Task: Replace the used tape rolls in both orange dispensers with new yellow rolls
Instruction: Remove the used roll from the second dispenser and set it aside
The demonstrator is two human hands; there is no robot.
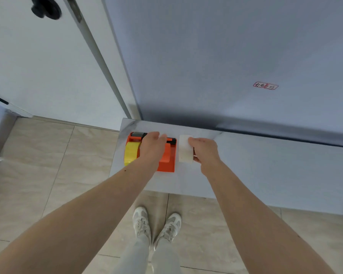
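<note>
Two orange tape dispensers stand side by side at the left end of a white table [265, 175]. The left dispenser [131, 137] carries a yellow tape roll [131, 153]. The right dispenser [167, 159] shows no roll that I can see. My left hand [151, 147] lies across both dispensers, palm down, covering their middle; whether it grips anything is hidden. My right hand [203, 152] is closed on a white roll [185, 149] standing on the table just right of the dispensers.
A grey wall panel with a small red label [265, 86] rises behind the table. A white door with a black knob [46, 8] is at the left. Beige floor tiles and my shoes [156, 224] are below the table's front edge.
</note>
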